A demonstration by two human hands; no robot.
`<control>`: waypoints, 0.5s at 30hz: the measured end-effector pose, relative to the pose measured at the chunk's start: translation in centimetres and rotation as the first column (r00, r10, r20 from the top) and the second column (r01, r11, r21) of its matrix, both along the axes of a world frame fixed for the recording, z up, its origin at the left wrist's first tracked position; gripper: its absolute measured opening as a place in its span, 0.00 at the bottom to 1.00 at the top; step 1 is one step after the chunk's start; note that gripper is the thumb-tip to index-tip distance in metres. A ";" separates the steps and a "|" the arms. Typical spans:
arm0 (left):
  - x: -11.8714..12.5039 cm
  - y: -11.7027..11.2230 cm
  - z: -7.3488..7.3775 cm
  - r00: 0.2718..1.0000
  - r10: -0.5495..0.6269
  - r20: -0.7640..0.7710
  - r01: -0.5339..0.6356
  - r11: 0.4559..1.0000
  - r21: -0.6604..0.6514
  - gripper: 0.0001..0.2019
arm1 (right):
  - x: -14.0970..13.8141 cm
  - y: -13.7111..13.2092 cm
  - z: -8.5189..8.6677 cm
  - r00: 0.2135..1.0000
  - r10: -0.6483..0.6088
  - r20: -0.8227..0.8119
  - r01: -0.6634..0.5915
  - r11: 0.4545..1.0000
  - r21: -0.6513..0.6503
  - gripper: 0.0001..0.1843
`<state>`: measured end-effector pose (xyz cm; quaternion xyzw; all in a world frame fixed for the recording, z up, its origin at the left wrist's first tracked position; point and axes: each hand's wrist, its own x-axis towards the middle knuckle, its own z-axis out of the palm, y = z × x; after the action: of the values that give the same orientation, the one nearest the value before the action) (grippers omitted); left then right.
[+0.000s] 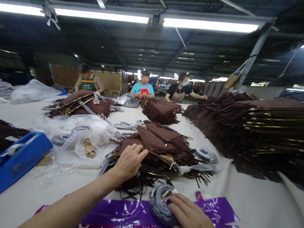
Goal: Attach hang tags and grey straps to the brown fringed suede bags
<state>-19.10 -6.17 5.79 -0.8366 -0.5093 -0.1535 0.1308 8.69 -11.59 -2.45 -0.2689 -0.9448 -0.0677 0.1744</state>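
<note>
My left hand lies over a dark brown fringed bag with gold zips, its fingers bent round the near panel's edge; the fingertips are partly hidden. A gold-edged opening and a pale wrapped strip with a white tie show beside it. Nearer to me, my right hand grips the right side of a coiled strap in grey-blue wrapping, with metal ends at its centre. This coil rests on a shiny purple and magenta plastic sheet. Another wrapped coil sits right of the bag.
A blue tape dispenser stands at left beside crumpled clear plastic bags and a tan tag. A tall stack of brown fringed bags fills the right. More bags lie farther back; several people work across the table.
</note>
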 end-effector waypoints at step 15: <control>-0.8 0.8 1.2 0.994 0.042 0.102 -0.043 0.999 0.007 0.10 | -10.2 3.0 4.0 0.942 -0.311 -0.127 0.292 0.945 -0.150 0.11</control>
<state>-19.88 -5.42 7.01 -0.8161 -0.5322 -0.1956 0.1119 -1.47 -8.61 1.56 -0.4256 -0.8791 -0.0122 0.2143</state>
